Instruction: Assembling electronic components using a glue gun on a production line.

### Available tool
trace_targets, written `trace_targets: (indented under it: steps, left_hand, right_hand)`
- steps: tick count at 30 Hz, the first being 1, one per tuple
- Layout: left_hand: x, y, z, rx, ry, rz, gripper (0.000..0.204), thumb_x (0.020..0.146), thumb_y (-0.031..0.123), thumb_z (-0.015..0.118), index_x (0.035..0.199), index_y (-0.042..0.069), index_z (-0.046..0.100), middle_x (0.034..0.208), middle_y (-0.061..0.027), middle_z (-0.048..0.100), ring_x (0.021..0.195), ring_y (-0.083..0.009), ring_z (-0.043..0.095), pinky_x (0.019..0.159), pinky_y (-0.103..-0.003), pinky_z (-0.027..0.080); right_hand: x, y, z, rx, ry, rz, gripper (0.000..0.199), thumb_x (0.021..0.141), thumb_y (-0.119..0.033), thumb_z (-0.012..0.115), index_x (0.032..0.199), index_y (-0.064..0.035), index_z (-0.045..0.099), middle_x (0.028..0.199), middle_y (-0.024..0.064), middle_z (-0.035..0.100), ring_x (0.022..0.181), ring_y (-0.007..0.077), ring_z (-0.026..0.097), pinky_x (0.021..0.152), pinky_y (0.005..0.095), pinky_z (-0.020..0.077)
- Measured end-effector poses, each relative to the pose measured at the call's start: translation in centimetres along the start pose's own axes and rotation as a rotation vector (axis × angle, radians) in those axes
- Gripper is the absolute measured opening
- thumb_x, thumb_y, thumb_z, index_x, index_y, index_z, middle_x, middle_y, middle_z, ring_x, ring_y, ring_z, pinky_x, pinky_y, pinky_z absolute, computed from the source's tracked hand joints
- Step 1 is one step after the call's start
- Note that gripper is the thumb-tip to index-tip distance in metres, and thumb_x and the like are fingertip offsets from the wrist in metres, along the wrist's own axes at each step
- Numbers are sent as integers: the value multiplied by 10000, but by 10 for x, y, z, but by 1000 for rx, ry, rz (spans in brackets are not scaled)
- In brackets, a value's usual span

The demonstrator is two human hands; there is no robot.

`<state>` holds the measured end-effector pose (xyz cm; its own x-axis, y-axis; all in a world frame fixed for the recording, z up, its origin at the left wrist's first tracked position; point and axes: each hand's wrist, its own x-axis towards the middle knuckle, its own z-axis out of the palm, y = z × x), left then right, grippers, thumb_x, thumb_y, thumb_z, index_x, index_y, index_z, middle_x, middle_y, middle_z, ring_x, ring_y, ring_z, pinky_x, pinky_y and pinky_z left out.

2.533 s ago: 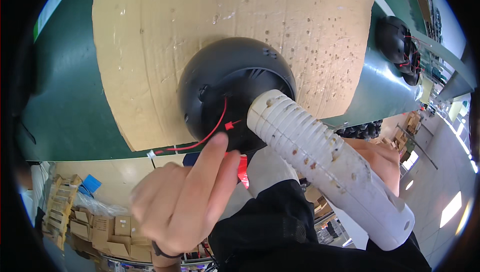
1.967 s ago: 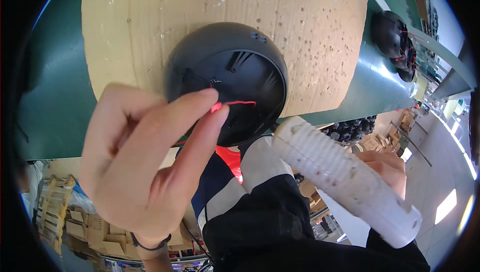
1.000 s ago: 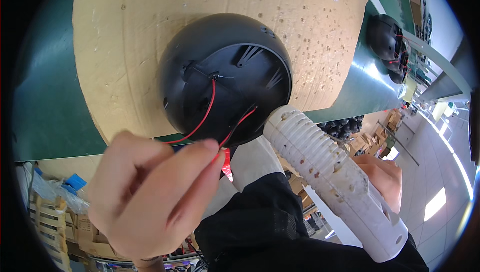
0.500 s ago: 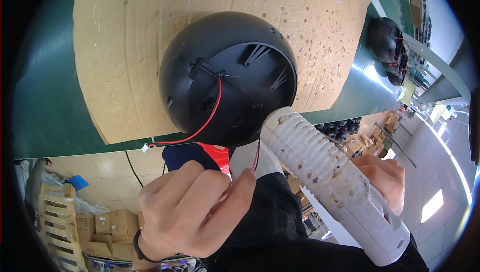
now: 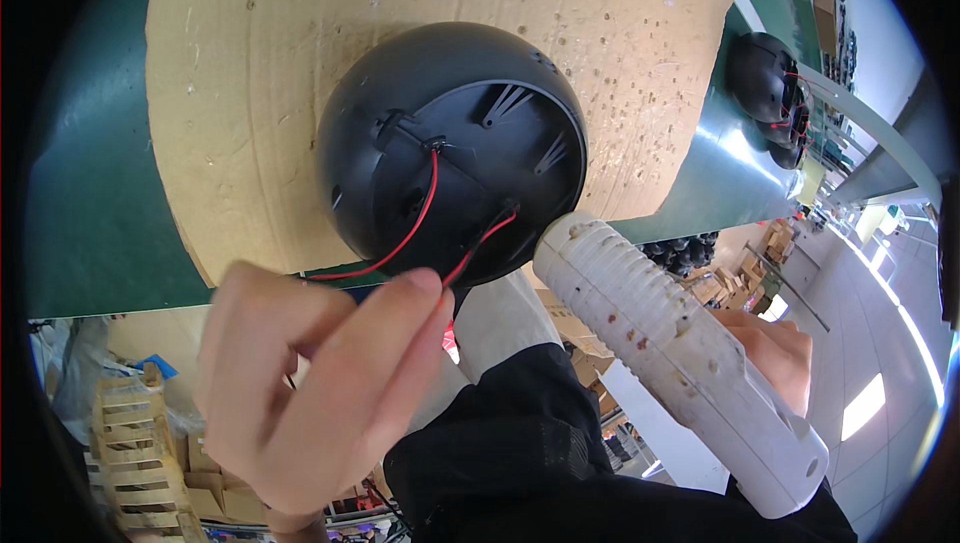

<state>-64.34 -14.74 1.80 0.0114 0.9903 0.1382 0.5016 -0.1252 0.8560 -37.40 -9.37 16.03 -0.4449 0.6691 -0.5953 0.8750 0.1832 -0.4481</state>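
A black dome-shaped plastic shell (image 5: 450,143) lies on a sheet of cardboard (image 5: 250,73), its open back turned toward me. Two red wires (image 5: 425,213) run from inside the shell to my left hand (image 5: 320,383), which pinches them between thumb and fingertip just below the shell's rim. My right hand (image 5: 770,348) grips a white, stained glue gun (image 5: 680,343). The gun's tip sits at the shell's lower right edge, close to where one wire comes out.
The cardboard rests on a green work surface (image 5: 90,213). Other black shells (image 5: 770,83) with red wires sit farther along at the upper right. Stacked cardboard boxes (image 5: 130,443) stand on the floor at the lower left. My dark sleeve (image 5: 520,463) fills the bottom middle.
My left hand has risen back toward the shell and pulled the red wires taut under the rim. The glue gun has stayed near the shell's lower right edge.
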Motion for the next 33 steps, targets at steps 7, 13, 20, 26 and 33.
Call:
trace_targets:
  steps: [7,13,20,26,33]
  left_hand:
    - [5,-6,-3,27,20,-15,326,621,-97,822,914,21,742,733,-46,556,642,-171,498,556,-288,360]
    - [1,-22,-4,16,82,-16,282,648,-72,817,895,40,739,932,-65,601,794,-204,552,661,-311,425]
    - [33,5,-14,-7,-331,-11,1080,594,156,912,1520,143,357,1507,-219,370,1382,-439,384,1111,-495,379]
    - [43,20,28,309,-409,-52,1243,544,245,948,1553,88,240,1478,-304,321,1339,-497,376,1114,-519,369]
    - [53,57,33,208,-394,-83,1202,533,200,949,1503,-3,269,1460,-284,382,1352,-443,402,1155,-495,346]
  right_hand:
    - [12,-15,5,106,-84,83,328,744,-130,774,999,51,678,925,187,718,722,303,734,621,337,592]
    - [24,-43,-12,59,-243,180,385,738,-178,786,1037,43,685,933,200,712,744,327,732,652,357,579]
    - [-52,-9,-20,381,238,197,367,816,-73,750,1163,17,670,1091,125,710,1013,200,665,901,326,502]
    - [-108,23,12,1043,586,333,444,935,-49,621,1366,-29,516,1170,61,673,673,58,559,490,214,452]
    - [-152,137,68,1568,968,259,376,956,-145,614,1306,-41,528,1257,110,653,559,102,567,501,259,476]
